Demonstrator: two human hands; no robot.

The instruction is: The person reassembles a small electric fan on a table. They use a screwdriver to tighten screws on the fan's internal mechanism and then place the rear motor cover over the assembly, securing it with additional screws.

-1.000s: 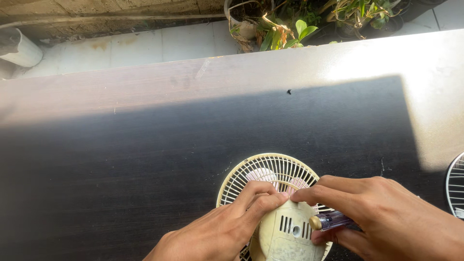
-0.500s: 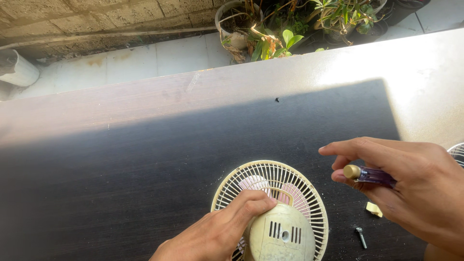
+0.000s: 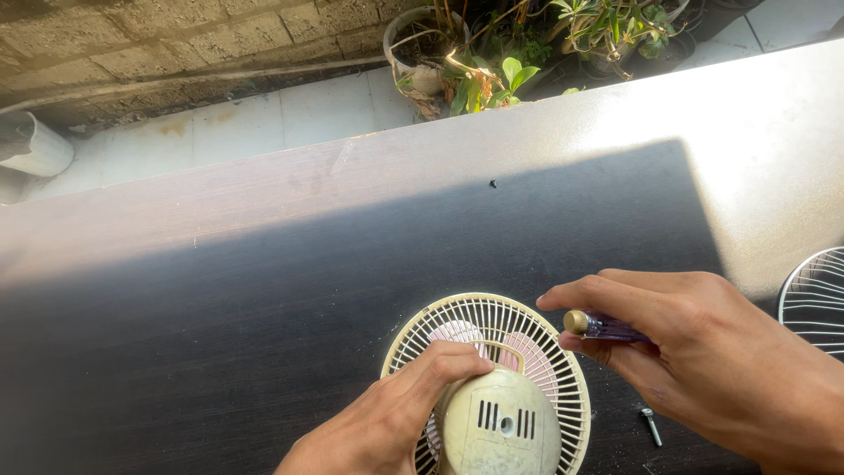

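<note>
Head-camera view: a small cream fan [image 3: 492,387] is laid face down on the dark tabletop [image 3: 220,352], so that its rear grille and the rounded motor housing [image 3: 501,427] are turned upward and can be reached from above. The left hand [image 3: 396,422] is curled against the left side of the housing, thumb and fingers pressed to it and to the grille just beside it; this grip is closed on the fan, apparently to keep it from sliding or turning. Pale pink blades can be made out through the grille ribs.

The right hand [image 3: 712,361] is held just right of the fan, above the tabletop. Its grip is closed around a purple-handled screwdriver [image 3: 607,327], of which only the handle with its brass-coloured end cap is shown; the shaft and tip are hidden inside the palm, so the way it is pointed cannot be told. The handle is pinched between thumb and forefinger, with the cap turned toward the fan.

A loose screw [image 3: 651,427] is lying on the tabletop beneath the right hand, near the grille's edge. Part of a white wire grille [image 3: 813,299] is seen at the right border, well apart from the fan. Beyond the tabletop, potted plants [image 3: 492,53] and a brick wall [image 3: 176,35] are visible.
</note>
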